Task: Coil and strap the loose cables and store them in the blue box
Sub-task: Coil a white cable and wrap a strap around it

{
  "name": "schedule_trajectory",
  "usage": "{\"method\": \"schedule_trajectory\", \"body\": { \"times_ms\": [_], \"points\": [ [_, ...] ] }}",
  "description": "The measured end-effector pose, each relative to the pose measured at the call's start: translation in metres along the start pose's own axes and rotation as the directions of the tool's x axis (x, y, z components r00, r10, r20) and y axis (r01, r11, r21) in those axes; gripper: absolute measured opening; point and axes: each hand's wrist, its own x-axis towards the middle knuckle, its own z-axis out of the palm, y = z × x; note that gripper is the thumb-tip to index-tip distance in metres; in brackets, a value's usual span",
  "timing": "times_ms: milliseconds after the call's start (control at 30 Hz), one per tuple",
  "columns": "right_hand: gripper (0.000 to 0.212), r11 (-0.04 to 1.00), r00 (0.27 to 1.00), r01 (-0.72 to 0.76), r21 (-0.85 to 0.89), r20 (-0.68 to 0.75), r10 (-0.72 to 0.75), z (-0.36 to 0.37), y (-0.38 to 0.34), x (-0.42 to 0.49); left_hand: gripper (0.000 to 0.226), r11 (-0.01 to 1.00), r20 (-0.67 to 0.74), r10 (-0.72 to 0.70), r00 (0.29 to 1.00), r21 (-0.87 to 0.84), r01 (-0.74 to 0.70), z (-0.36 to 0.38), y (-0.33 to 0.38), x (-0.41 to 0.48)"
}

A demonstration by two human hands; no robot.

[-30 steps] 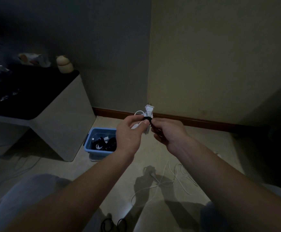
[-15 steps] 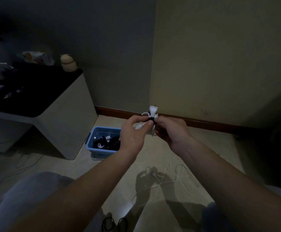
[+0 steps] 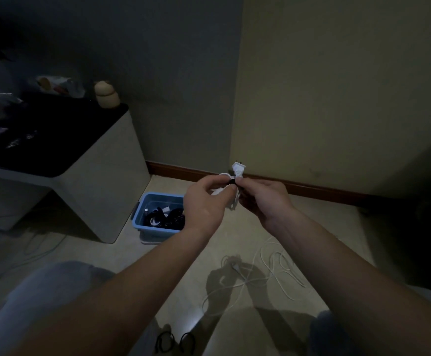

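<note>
The left hand (image 3: 204, 205) is pinching the black strap (image 3: 231, 182) between thumb and forefinger, and the right hand (image 3: 267, 199) is gripping the coiled white cable (image 3: 235, 201) from the other side, fingers curled round the bundle. Its plug (image 3: 238, 167) is sticking up above the knuckles. Compared with a second ago the hands are sitting in much the same place, pressed a little closer together, and the strap is now looking snug round the neck of the coil under the plug. My reading is that the strapping of this cable is finishing and the drop into the box is coming next.

Counting outward: two hands, one bundle, one strap on it. The one blue box (image 3: 142, 214) is standing on the floor (image 3: 324, 227) to the left, just beside the desk (image 3: 111, 181), already holding several dark coils, too murky to number. One tangle of loose white cable (image 3: 276, 263) is lying on the floor under the right forearm, well apart from the box and not yet coiled. Two black loops (image 3: 165, 341) are showing at the bottom edge; whether they are straps or cable I cannot tell.
</note>
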Motion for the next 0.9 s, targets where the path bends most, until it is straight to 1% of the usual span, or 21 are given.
{"method": "schedule_trajectory", "body": {
  "times_ms": [67,100,167,200,267,367,467,533,633,767,900],
  "points": [
    [0.009,1.000,1.000,0.009,0.014,0.005,-0.009,-0.001,-0.001,0.002,0.026,0.997,-0.036,0.063,0.997,0.036,-0.061,0.002,0.001,-0.001],
    [0.009,1.000,1.000,0.014,0.020,0.006,-0.015,-0.001,-0.001,0.002,0.032,0.997,-0.051,0.064,0.997,0.037,-0.062,0.002,0.001,-0.002],
    [0.010,0.999,1.000,0.026,0.024,0.004,-0.026,-0.002,-0.001,0.003,0.045,1.000,-0.066,0.016,0.998,0.008,-0.015,0.003,0.001,-0.002],
    [0.012,0.999,0.999,0.032,0.022,0.006,-0.032,-0.002,-0.001,0.004,0.047,1.000,-0.063,-0.013,0.998,-0.016,0.012,0.003,0.000,-0.001],
    [0.017,0.999,0.999,0.040,0.021,0.013,-0.040,-0.003,0.000,0.005,0.040,0.996,-0.043,-0.039,0.998,-0.080,0.035,0.002,0.001,0.000],
    [0.020,0.999,0.999,0.041,0.028,0.022,-0.041,-0.003,0.000,0.006,0.025,0.994,-0.008,0.005,1.000,-0.112,-0.006,0.001,0.004,-0.001],
    [0.019,0.999,0.999,0.033,0.024,0.037,-0.034,-0.003,0.000,0.008,0.023,0.994,0.008,-0.011,1.000,-0.106,0.012,-0.001,0.005,-0.002],
    [0.015,1.000,0.998,0.027,0.015,0.050,-0.027,-0.002,0.001,0.007,0.020,0.991,-0.007,-0.034,0.999,-0.130,0.033,-0.002,0.006,-0.002],
    [0.019,1.000,0.997,0.026,0.000,0.069,-0.026,-0.002,0.002,0.007,0.012,0.984,-0.022,-0.065,0.998,-0.169,0.060,-0.003,0.008,-0.001],
    [0.019,0.999,0.993,0.045,-0.007,0.108,-0.044,-0.004,0.002,0.006,0.011,0.977,-0.011,-0.114,0.993,-0.181,0.110,-0.006,0.008,0.001],
    [0.016,0.999,0.989,0.048,-0.006,0.142,-0.047,-0.007,-0.002,0.006,0.006,0.977,0.014,-0.110,0.994,-0.180,0.111,-0.008,0.011,0.002]
  ]
}}
